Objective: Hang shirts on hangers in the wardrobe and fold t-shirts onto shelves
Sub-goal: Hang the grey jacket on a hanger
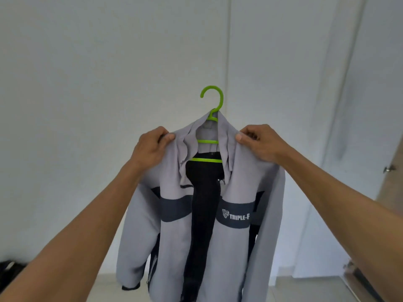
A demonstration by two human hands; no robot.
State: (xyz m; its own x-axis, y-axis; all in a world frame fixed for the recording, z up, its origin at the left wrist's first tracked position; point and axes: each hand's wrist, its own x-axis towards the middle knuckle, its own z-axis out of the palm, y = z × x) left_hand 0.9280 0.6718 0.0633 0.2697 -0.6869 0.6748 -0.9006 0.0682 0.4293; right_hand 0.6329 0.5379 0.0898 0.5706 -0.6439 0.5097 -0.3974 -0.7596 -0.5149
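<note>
Grey fleece jacket [196,214] with dark bands hangs dead centre on a lime plastic hanger [212,101], hook at 12. Left hand [152,149] and right hand [259,142] each pinch a shoulder.

Both arms raised forward; left hand [152,149] and right hand [259,142] with fingers curled, pinching.

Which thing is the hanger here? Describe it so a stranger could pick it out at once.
Start at the pale wall and look to the grey jacket held up in front of it, gripped at each shoulder by the left hand and the right hand. The hanger sits inside its collar, hook poking above. It is the only bright green thing in view.
</note>
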